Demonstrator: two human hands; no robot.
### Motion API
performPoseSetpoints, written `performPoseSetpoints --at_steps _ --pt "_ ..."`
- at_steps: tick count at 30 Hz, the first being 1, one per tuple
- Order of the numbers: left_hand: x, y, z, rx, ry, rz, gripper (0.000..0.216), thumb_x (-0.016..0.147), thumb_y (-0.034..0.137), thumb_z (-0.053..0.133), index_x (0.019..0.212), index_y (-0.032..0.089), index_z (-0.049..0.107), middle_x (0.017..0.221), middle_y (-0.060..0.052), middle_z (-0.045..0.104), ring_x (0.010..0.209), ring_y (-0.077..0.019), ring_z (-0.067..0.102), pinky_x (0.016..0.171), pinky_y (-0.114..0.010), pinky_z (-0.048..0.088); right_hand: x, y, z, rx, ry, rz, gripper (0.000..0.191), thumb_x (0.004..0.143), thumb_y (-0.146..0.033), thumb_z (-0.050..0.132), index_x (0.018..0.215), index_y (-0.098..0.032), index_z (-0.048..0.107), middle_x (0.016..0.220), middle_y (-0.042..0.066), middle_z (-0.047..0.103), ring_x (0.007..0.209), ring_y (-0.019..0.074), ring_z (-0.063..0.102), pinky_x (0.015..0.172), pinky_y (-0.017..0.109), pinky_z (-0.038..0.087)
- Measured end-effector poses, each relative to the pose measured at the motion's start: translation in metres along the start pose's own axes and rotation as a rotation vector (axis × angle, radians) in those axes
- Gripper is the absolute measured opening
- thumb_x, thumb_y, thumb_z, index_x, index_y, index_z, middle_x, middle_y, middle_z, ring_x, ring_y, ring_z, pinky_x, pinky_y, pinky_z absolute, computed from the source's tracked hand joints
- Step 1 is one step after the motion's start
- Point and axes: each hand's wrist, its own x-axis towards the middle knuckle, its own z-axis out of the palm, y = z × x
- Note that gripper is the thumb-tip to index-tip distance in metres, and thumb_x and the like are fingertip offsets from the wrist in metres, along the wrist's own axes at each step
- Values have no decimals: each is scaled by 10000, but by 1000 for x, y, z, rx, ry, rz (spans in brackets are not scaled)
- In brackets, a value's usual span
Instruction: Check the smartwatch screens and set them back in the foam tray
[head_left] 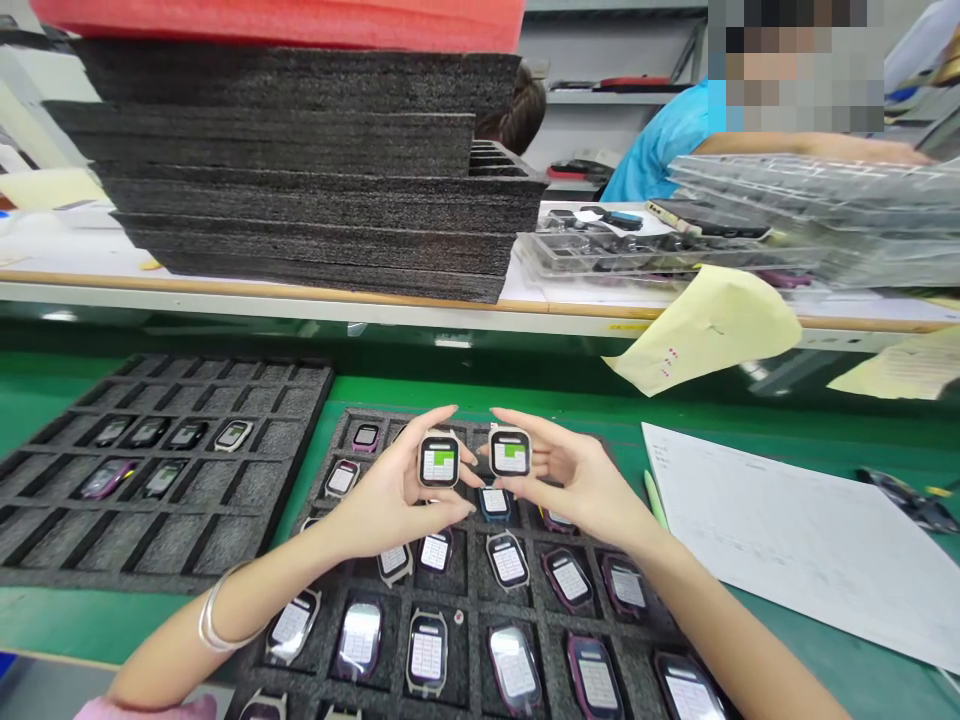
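Observation:
My left hand (390, 500) is closed on a small watch body (439, 461) whose lit screen shows a green block. Beside it, my right hand (577, 480) grips a second watch body (510, 451) with a similar lit screen. Both are held side by side, screens toward me, just above a black foam tray (469, 590) on the green bench. The tray's pockets hold several more watch bodies with lit screens. A metal bangle (214, 615) circles my left wrist.
A second black foam tray (225, 500) at the left holds several dark-screened watch bodies. A white paper sheet (795, 540) and a green pen (654, 497) lie at the right. Behind, a shelf carries stacked foam trays (300, 170), clear plastic trays (637, 255) and yellow paper (705, 330). A person in blue (667, 140) sits beyond.

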Motion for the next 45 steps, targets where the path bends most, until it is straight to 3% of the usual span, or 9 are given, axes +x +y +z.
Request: performPoseSetpoints --at_steps 3,6,9,12,19,25,32,38,45 --pt "18 -16 -11 96 -21 -18 885 790 138 713 1489 285 191 1173 -92 580 1060 -238 656 936 -431 529 24 28 -9 -144 -53 52 706 785 -200 732 1422 -107 442 1071 127 731 914 246 725 834 417 601" --pt "43 -35 -28 463 -37 -15 820 860 134 576 1500 206 69 1087 -99 633 1008 -223 680 897 -418 544 46 60 -14 -252 -43 85 705 774 -142 713 1410 -48 423 942 121 750 781 227 733 741 383 607" --pt "66 -49 -44 849 -6 4 644 829 108 563 1409 155 288 989 -83 659 939 -234 679 860 -418 541 56 81 -20 -408 -27 94 596 754 -143 746 1302 -46 535 727 49 721 638 212 696 641 333 572" --pt "78 -56 -56 1030 -13 34 449 763 139 658 1191 155 521 1046 -98 630 1037 -283 615 945 -462 483 55 86 -28 -586 -16 56 476 699 -145 805 1147 -96 649 831 72 705 702 223 672 701 349 539" --pt "81 -59 -64 1370 -142 65 462 783 293 717 1206 160 586 1181 -134 554 1119 -331 509 987 -505 415 46 82 -30 -830 -84 -1 462 760 -167 795 1188 -112 630 1066 141 681 905 277 655 828 380 507" --pt "61 -34 -76 1521 -260 54 538 840 340 655 1339 190 519 1274 -126 521 1171 -310 486 993 -445 410 37 70 -35 -961 -199 -50 426 850 -289 741 1236 -165 613 1208 138 642 1140 310 572 953 412 464" --pt "35 -5 -121 1667 -210 -103 374 796 133 563 1165 170 610 1134 -122 594 1105 -310 545 935 -436 429 18 60 -86 -1153 -247 66 312 794 -56 660 1098 -115 705 1079 160 692 1045 351 619 900 434 478" --pt "41 -4 -108 1710 -247 -98 470 807 171 598 1276 189 570 1115 -123 570 1083 -319 533 907 -431 415 22 66 -77 -1220 -243 114 337 795 -180 742 1109 -67 692 1050 212 678 1005 410 619 842 480 487" --pt "62 -18 -99 1607 -248 -110 351 722 110 662 1071 150 656 1048 -127 580 1049 -343 548 905 -475 438 26 76 -74 -1024 -132 132 274 745 -236 778 982 -115 713 999 167 663 984 374 617 847 434 473"
